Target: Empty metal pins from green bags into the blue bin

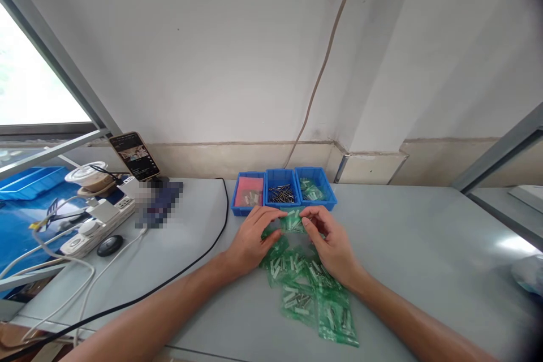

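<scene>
Both my hands rest on a grey table (403,249), just in front of three small blue bins. My left hand (251,240) and my right hand (328,240) pinch the two ends of one small green plastic bag (292,220) holding pale parts. Under and behind the hands lies a pile of several similar green bags (314,294). The left bin (248,193) has a pink sheet and a few parts. Dark metal pins fill the middle bin (281,192). The right bin (316,188) holds green bags.
A black cable (203,254) curves across the table at the left. Further left are a propped phone (134,155), a white power strip (99,223) with plugs and white cords, and a roll of tape (87,175). A wall stands close behind the bins.
</scene>
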A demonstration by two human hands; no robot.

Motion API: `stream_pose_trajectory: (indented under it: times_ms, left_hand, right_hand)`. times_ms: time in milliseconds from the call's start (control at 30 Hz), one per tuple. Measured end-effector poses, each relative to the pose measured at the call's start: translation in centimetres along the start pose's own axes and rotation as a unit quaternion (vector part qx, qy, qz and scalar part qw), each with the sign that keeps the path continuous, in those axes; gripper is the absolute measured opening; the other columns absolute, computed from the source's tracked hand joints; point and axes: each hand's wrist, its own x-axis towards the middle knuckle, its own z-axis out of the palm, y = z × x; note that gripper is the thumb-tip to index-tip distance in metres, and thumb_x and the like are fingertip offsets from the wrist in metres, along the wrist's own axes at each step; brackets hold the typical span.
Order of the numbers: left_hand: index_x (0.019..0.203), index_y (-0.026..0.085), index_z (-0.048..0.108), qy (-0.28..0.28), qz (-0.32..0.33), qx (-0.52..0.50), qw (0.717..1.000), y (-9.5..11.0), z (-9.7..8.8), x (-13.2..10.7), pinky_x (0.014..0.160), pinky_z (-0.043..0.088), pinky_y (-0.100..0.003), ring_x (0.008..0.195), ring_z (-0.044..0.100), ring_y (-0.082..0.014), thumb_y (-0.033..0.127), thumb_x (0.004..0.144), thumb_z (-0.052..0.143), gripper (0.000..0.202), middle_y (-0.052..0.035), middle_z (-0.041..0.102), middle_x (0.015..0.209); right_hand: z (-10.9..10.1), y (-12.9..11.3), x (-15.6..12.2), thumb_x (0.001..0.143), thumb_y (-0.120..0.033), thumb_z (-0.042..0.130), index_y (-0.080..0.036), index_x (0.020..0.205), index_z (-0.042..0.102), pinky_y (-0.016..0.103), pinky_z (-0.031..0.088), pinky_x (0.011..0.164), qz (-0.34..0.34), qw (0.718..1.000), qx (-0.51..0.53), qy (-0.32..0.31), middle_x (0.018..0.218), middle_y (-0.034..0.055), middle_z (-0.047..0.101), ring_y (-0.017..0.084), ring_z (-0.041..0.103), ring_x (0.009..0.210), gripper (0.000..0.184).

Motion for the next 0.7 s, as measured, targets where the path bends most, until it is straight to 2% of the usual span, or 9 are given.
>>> stream_pose_trajectory:
  times_ms: [133,367,567,700]
  left_hand:
    - [0.134,0.022,0.064,0.007,0.019,0.002,1.000,0.10,-0.04,0.15,0.096,0.053,-0.040,0.112,0.064,-0.0235,0.022,0.107,0.056,0.028,-0.0101,0.070,0.121]
    - [0.115,0.020,0.072,0.028,0.055,0.001,0.998,-0.01,0.19,0.35,0.090,0.053,-0.036,0.100,0.066,-0.0201,0.021,0.107,0.059,0.016,-0.0081,0.073,0.108]
    - [0.129,0.021,0.067,0.024,0.037,0.008,0.999,0.24,0.15,0.30,0.093,0.053,-0.036,0.106,0.064,-0.0203,0.018,0.106,0.058,0.025,-0.0092,0.069,0.116]
    - [0.131,0.021,0.066,0.014,0.031,0.006,0.999,0.43,0.01,0.31,0.095,0.053,-0.037,0.108,0.064,-0.0213,0.023,0.107,0.058,0.026,-0.0099,0.068,0.119]
  right_hand:
    - [0.02,0.10,0.00,0.106,-0.045,0.052,-0.026,0.111,0.062,0.031,0.046,0.064,-0.003,1.000,-0.001,-0.002,0.088,0.0014,0.058,0.019,0.053,0.072,0.022]
    - [-0.01,0.09,0.04,0.106,-0.044,0.052,-0.026,0.110,0.063,0.030,0.046,0.063,0.000,1.000,-0.005,0.001,0.086,0.0005,0.059,0.018,0.053,0.070,0.021]
    - [-0.18,-0.30,0.10,0.106,-0.045,0.053,-0.026,0.109,0.065,0.031,0.046,0.065,0.000,1.000,-0.017,0.004,0.090,0.0005,0.062,0.017,0.053,0.070,0.022]
    - [-0.22,-0.25,0.09,0.106,-0.046,0.052,-0.027,0.111,0.065,0.031,0.046,0.063,0.009,1.000,-0.008,0.004,0.091,0.0013,0.063,0.018,0.053,0.070,0.024]
